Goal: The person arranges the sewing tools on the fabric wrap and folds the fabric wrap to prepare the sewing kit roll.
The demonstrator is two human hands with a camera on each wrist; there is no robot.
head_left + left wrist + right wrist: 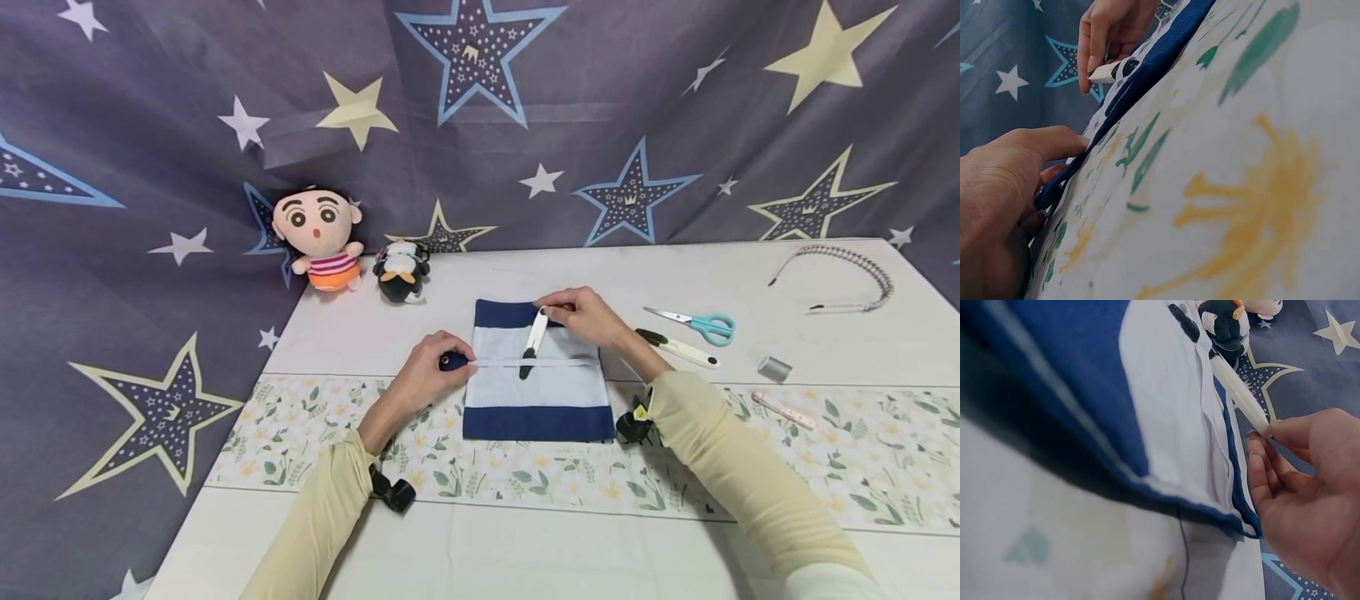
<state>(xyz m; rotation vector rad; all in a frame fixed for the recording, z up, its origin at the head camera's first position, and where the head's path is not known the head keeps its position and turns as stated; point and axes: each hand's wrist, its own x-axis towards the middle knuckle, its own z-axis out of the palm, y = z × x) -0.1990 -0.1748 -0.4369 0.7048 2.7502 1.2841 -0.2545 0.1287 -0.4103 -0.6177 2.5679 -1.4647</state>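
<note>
A rectangular cloth [491, 392], pale in the middle with navy bands at two ends, lies flat. A narrow white strip [570, 362] crosses it. My left hand [431, 367] is at the left edge, thumb and finger pinching a navy cloth edge [1054, 190]; a small rounded dark blue piece [452, 361] shows between its fingers. My right hand [585, 315], over the far right side of the cloth, pinches the end of a slim white tool [537, 332] with a dark tip. The strip crosses over this tool near the tip, as the right wrist view also shows.
Right of the cloth lie a similar black-and-white tool [678, 348], blue-handled scissors [712, 328], a grey thread spool [774, 369], a pink pen-like item [783, 410] and a headband [885, 279]. A doll [322, 242] and penguin plush [401, 275] sit at the back left.
</note>
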